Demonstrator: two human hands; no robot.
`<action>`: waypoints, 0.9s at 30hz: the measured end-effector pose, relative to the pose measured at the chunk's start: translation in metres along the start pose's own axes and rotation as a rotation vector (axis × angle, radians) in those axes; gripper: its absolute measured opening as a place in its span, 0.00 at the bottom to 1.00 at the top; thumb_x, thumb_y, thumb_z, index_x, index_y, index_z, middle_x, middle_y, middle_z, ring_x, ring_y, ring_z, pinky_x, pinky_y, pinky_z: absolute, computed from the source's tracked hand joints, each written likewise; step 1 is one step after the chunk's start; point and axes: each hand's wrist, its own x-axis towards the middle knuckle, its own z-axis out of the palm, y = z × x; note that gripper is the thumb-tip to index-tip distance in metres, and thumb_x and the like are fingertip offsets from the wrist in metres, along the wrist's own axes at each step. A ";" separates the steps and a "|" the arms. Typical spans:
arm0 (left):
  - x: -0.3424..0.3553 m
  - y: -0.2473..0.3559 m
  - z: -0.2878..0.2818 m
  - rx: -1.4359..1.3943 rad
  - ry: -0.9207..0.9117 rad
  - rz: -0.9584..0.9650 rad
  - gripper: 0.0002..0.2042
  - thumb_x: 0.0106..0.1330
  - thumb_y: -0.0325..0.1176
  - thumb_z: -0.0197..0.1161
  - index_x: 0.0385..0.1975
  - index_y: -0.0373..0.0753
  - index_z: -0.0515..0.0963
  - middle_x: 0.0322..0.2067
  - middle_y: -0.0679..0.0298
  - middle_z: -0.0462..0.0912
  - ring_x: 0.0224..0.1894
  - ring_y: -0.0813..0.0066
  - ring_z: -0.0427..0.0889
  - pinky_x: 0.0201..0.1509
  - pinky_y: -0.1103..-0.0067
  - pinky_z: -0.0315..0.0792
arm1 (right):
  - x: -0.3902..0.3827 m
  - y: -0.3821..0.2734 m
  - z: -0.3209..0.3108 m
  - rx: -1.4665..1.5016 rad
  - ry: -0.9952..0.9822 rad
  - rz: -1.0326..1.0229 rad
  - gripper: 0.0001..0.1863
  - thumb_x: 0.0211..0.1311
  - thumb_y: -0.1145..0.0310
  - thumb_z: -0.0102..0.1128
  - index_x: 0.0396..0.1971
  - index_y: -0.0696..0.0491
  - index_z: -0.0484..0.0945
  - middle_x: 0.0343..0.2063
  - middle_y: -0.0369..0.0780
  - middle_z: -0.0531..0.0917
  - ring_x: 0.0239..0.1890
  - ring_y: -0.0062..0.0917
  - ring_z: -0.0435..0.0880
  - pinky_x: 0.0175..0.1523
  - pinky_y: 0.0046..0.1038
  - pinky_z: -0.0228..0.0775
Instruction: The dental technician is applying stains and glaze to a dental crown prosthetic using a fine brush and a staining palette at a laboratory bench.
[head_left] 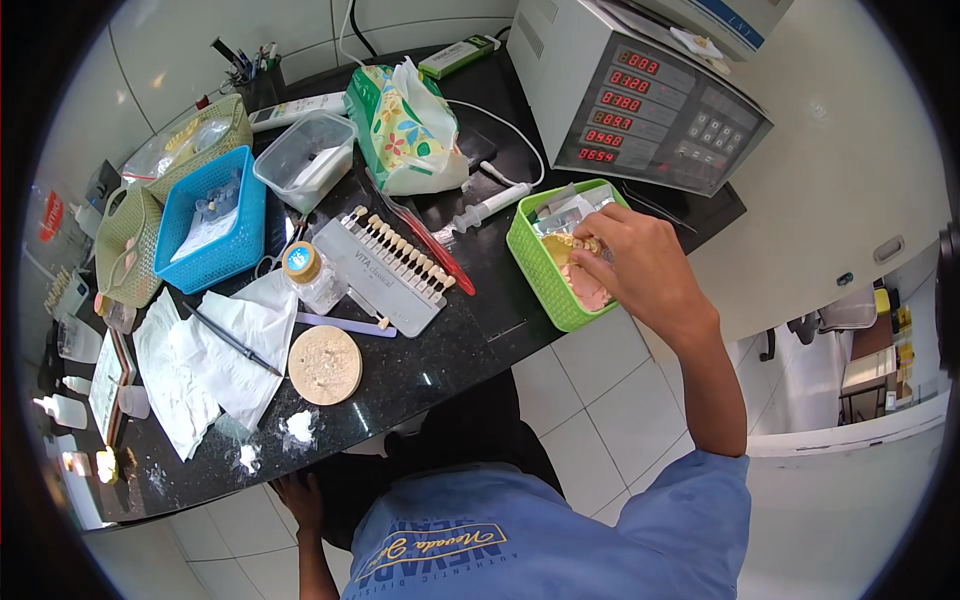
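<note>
1. Green plastic basket (529, 268) stands at the edge of the black counter (445, 370), probably placed there for easy reach of the right arm. Landmark for these notes.
2. Right hand (638, 258) comes in over the basket's right side, thumb and fingers closed on a yellowish tooth model (562, 246) within the basket. A fingertip pinch likely suits a small piece among crowded contents.
3. Pink model (588, 291) lies in the basket's near end; silver packet (582, 207) toward its far end.
4. Left hand (299, 502) is low, well left of the basket, beside dark trousers (465, 425). Fingers lost in shadow: cannot tell whether open or closed.
5. Syringe (492, 207) lies near the basket's left side; farther left, a tooth-shade holder (372, 275), its tabs in a row, presumably for easy comparing.
6. Hidden: the hand covers part of the yellowish model; whether it is lifted, cannot tell. Beyond the basket, a grey machine (575, 60) carries another box, cut off above.
</note>
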 end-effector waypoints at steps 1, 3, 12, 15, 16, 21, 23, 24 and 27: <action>-0.003 0.000 0.002 -0.003 0.008 0.013 0.25 0.62 0.34 0.59 0.59 0.35 0.68 0.67 0.46 0.55 0.70 0.36 0.46 0.72 0.54 0.45 | 0.001 0.001 0.000 0.013 -0.036 0.018 0.10 0.53 0.69 0.66 0.31 0.59 0.81 0.29 0.44 0.81 0.31 0.36 0.83 0.39 0.34 0.75; -0.008 0.002 0.004 -0.003 0.014 0.012 0.24 0.62 0.33 0.59 0.58 0.34 0.69 0.67 0.46 0.54 0.70 0.36 0.46 0.72 0.54 0.45 | 0.005 0.004 0.002 0.043 -0.014 0.012 0.09 0.53 0.69 0.65 0.30 0.59 0.81 0.28 0.44 0.81 0.30 0.37 0.83 0.39 0.34 0.75; 0.002 0.038 -0.001 0.053 -0.167 0.034 0.23 0.63 0.34 0.59 0.58 0.35 0.70 0.66 0.47 0.58 0.68 0.39 0.52 0.71 0.54 0.49 | 0.016 0.033 0.009 0.227 0.088 -0.088 0.07 0.55 0.70 0.62 0.28 0.59 0.81 0.25 0.43 0.82 0.28 0.35 0.82 0.37 0.32 0.74; -0.004 0.078 -0.018 -0.056 -0.302 0.095 0.23 0.63 0.35 0.60 0.57 0.36 0.70 0.63 0.47 0.63 0.67 0.45 0.58 0.69 0.58 0.54 | 0.015 0.030 0.003 0.303 0.250 -0.092 0.06 0.58 0.71 0.58 0.28 0.59 0.78 0.23 0.42 0.79 0.25 0.32 0.80 0.34 0.29 0.72; -0.004 0.097 -0.024 -0.151 -0.369 0.182 0.23 0.63 0.35 0.60 0.57 0.36 0.70 0.61 0.47 0.67 0.65 0.48 0.63 0.68 0.60 0.57 | 0.015 0.032 0.000 0.340 0.336 -0.023 0.06 0.60 0.72 0.56 0.28 0.59 0.75 0.21 0.41 0.78 0.23 0.30 0.78 0.32 0.28 0.70; -0.018 0.234 -0.097 -0.625 -0.901 0.352 0.19 0.65 0.35 0.60 0.54 0.35 0.73 0.48 0.53 0.81 0.52 0.60 0.80 0.59 0.69 0.70 | -0.027 0.028 -0.024 0.488 0.277 0.255 0.10 0.67 0.70 0.51 0.26 0.58 0.72 0.22 0.40 0.75 0.20 0.24 0.71 0.29 0.24 0.64; -0.019 0.285 -0.133 -0.727 -1.110 0.489 0.17 0.67 0.33 0.59 0.54 0.35 0.74 0.46 0.55 0.82 0.48 0.66 0.82 0.54 0.73 0.73 | -0.051 0.014 -0.028 0.578 0.225 0.037 0.04 0.63 0.73 0.57 0.30 0.56 0.77 0.23 0.39 0.77 0.23 0.24 0.74 0.30 0.24 0.67; -0.019 0.301 -0.144 -0.750 -1.186 0.592 0.16 0.67 0.32 0.59 0.54 0.35 0.74 0.46 0.56 0.82 0.47 0.69 0.83 0.52 0.75 0.74 | -0.061 0.004 -0.026 0.600 0.203 -0.001 0.03 0.58 0.74 0.61 0.33 0.56 0.80 0.24 0.38 0.78 0.24 0.23 0.76 0.31 0.24 0.69; -0.019 0.348 -0.168 -1.004 -1.284 0.844 0.17 0.66 0.30 0.61 0.53 0.34 0.74 0.45 0.55 0.82 0.45 0.71 0.83 0.50 0.77 0.76 | -0.091 -0.026 -0.019 0.686 0.092 -0.037 0.18 0.45 0.77 0.71 0.40 0.53 0.84 0.26 0.36 0.80 0.29 0.22 0.80 0.31 0.22 0.73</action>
